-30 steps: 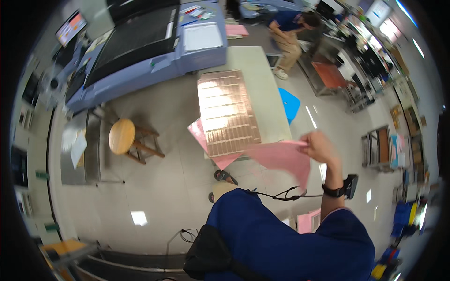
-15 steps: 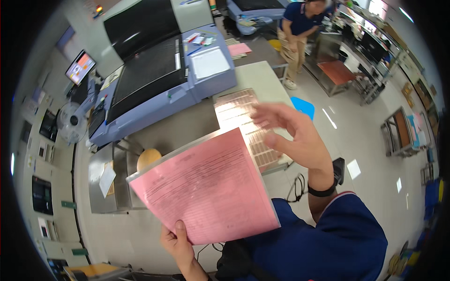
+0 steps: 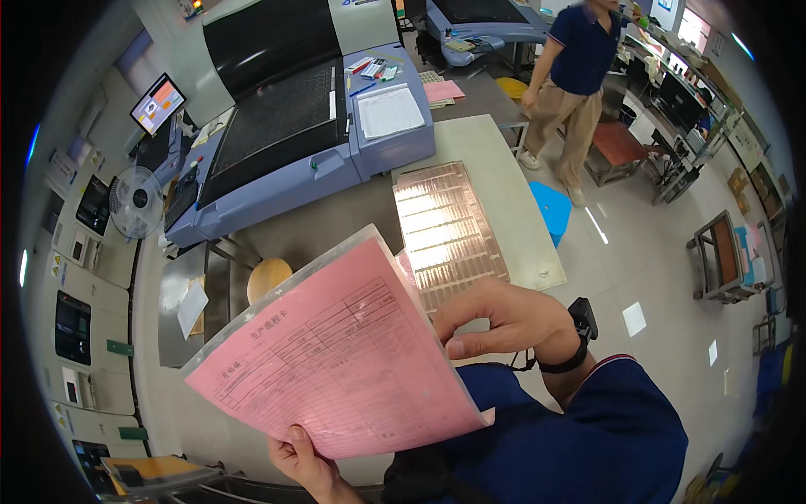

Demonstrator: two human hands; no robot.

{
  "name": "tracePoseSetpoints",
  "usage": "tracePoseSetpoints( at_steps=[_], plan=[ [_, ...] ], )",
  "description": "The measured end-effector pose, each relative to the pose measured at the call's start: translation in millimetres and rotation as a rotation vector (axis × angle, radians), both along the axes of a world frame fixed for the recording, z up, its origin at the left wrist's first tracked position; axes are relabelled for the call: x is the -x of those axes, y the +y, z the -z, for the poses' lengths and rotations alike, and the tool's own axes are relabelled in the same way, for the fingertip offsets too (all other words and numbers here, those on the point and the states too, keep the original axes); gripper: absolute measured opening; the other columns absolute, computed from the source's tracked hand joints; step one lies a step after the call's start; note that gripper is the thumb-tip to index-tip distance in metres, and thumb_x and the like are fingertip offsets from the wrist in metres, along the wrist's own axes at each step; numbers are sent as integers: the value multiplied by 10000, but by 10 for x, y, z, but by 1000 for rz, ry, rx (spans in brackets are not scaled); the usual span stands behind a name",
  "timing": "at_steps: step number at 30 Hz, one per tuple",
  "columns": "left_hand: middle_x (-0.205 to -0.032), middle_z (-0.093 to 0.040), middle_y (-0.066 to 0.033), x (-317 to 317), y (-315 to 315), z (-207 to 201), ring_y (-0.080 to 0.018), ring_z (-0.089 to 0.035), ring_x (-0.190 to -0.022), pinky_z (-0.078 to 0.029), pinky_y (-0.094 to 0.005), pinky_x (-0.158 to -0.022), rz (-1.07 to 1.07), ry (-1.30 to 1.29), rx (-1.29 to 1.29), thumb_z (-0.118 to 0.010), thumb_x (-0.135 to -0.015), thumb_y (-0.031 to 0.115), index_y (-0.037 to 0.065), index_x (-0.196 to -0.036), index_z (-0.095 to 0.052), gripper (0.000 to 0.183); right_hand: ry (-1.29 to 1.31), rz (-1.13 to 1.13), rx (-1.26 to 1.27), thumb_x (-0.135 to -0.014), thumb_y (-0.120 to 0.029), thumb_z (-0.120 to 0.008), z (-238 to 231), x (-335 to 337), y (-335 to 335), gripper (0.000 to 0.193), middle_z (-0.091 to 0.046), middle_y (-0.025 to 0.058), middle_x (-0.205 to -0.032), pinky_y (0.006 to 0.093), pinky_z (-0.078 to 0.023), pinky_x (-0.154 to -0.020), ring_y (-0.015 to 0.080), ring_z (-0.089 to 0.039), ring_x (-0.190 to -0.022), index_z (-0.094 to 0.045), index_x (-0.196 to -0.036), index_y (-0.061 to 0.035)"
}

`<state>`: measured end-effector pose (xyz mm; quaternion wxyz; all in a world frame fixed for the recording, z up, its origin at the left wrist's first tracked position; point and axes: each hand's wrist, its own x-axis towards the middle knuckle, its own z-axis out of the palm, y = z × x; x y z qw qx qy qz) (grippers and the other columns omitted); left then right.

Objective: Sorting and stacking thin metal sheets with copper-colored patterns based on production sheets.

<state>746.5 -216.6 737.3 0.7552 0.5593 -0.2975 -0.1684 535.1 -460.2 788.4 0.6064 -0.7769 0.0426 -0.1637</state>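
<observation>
My left hand (image 3: 304, 464) grips the lower edge of a pink printed form (image 3: 336, 353) in a clear plastic sleeve, thumb on the front. The form is tilted in front of me. At its right edge is my right hand (image 3: 512, 323), wearing a black wristband. Its fingers are bent, with thumb and index tips at the edge; the other fingertips are hidden. A bit of pink (image 3: 405, 267) shows behind the sleeve's upper right edge. Beyond the form, a copper-coloured panel (image 3: 449, 227) with rows of small rectangles lies on a pale table (image 3: 512, 202).
A blue-grey machine (image 3: 285, 168) with a dark cover stands ahead, bearing a paper pad (image 3: 390, 112) and pens. A round wooden stool (image 3: 269, 279) stands below it, a blue stool (image 3: 550, 210) right of the table. A person (image 3: 579, 84) stands at the back right.
My right hand has come down from over the copper panel to the form's right edge. The form has tilted and shifted left. The other person has straightened up.
</observation>
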Motion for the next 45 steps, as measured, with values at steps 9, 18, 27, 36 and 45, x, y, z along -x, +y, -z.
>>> tracePoseSetpoints(
  at_steps=[9,18,27,36,45],
  plan=[
    [-1031,-607,-149,129,176,0,-177,-572,-908,-435,-292,-834,-157,-34,-51,-572,-881,143,-102,-1070,-525,313,11,-34,17,-856,-163,-590,130,-66,10,199,-639,82,-789,269,-451,-658,156,-596,-732,-628,-946,11],
    [-1051,-611,-155,-89,204,-56,-188,-582,-927,-428,-307,-864,-178,-42,-88,-576,-875,144,-103,-1098,-519,337,15,-86,-187,-862,-188,-601,340,-501,-75,227,-626,60,-778,250,-436,-649,106,-556,-723,-635,-948,19],
    [-1030,-617,-148,-979,-16,36,-177,-564,-931,-416,-299,-866,-264,-1,-154,-597,-859,142,-115,-1055,-550,326,89,-136,-294,-884,-223,-593,573,-1510,-364,271,-629,53,-801,252,-447,-675,97,-548,-745,-628,-955,36],
    [-1057,-610,-171,-2243,-327,-91,-197,-590,-937,-443,-299,-857,-235,-54,-131,-556,-885,119,-112,-1117,-500,333,71,-214,-533,-906,-239,-571,519,-2789,-648,303,-617,43,-862,242,-455,-700,91,-548,-786,-611,-1014,41],
    [-1048,-597,-133,-3279,-999,-14,-162,-548,-941,-408,-287,-860,-66,34,-41,-580,-871,126,-103,-1070,-543,306,76,-56,-387,-922,-247,-539,423,-3305,-899,314,-584,2,-817,214,-407,-670,42,-461,-749,-592,-1010,49]
  ],
)
